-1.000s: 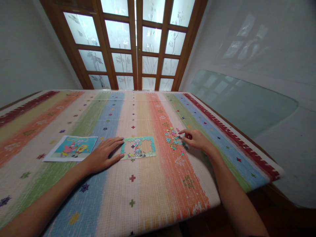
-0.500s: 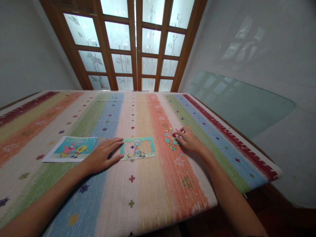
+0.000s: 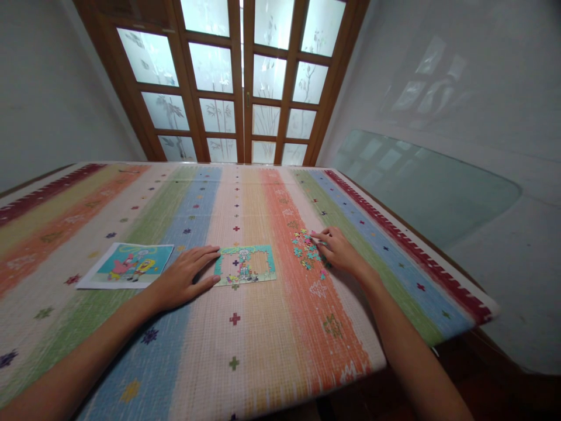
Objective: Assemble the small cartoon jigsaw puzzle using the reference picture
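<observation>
My left hand lies flat with its fingers stretched out, fingertips and thumb touching the left edge of a partly assembled jigsaw puzzle. The puzzle has a filled border and a figure in the middle, with gaps either side where the cloth's pattern shows. On the right, my right hand is at the edge of a pile of loose puzzle pieces, mostly turquoise, yellow and pink. Its thumb and index finger are pinched together on what looks like a small pink puzzle piece, partly hidden by the fingertips.
A printed cartoon picture sheet lies left of my left hand. A striped, patterned tablecloth covers the table, whose front edge is close to me. Beyond stand wooden doors with frosted panes; a glass panel is at the right wall.
My right hand has drawn slightly back to the right, its fingertips shifting toward the pile's upper right edge. My left hand and the puzzle stay in place; the view tilts a little.
</observation>
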Motion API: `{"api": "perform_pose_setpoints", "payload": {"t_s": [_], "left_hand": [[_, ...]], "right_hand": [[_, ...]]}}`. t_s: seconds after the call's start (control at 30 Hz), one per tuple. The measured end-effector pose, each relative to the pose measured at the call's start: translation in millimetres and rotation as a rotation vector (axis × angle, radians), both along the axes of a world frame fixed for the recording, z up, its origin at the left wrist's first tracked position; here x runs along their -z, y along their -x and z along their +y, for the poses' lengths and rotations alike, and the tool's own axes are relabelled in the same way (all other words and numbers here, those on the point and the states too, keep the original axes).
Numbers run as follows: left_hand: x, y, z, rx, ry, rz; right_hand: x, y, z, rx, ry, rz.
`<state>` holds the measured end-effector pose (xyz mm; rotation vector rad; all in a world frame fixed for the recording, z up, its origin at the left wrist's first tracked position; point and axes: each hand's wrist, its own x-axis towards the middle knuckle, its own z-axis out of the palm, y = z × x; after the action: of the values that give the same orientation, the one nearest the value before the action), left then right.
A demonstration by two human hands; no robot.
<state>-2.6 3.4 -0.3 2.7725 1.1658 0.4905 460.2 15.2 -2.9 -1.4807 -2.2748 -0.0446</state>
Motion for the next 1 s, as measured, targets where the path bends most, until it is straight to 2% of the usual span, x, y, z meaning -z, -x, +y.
{"api": "perform_pose_setpoints", "payload": {"t_s": [0.43,0.57,0.8,1.0], "left_hand": [[0.9,-0.3,0.6,0.002,-0.010,-0.014],[0.0,-0.5,-0.2,0.000,-0.003,-0.009],[0.4,-0.2,-0.2,-0.001,0.000,-0.016],[-1.8,-1.2,-0.3,0.000,0.009,-0.014]], "right_hand": [[2.0,6.2,3.4,0.018,-0.011,-0.028],[2.0,4.2,4.5,0.071,-0.008,-0.028],[1.6,-0.3,6.3,0.145,0.018,-0.024],[2.3,-2.3,12.1,0.132,0.077,-0.001]]}}
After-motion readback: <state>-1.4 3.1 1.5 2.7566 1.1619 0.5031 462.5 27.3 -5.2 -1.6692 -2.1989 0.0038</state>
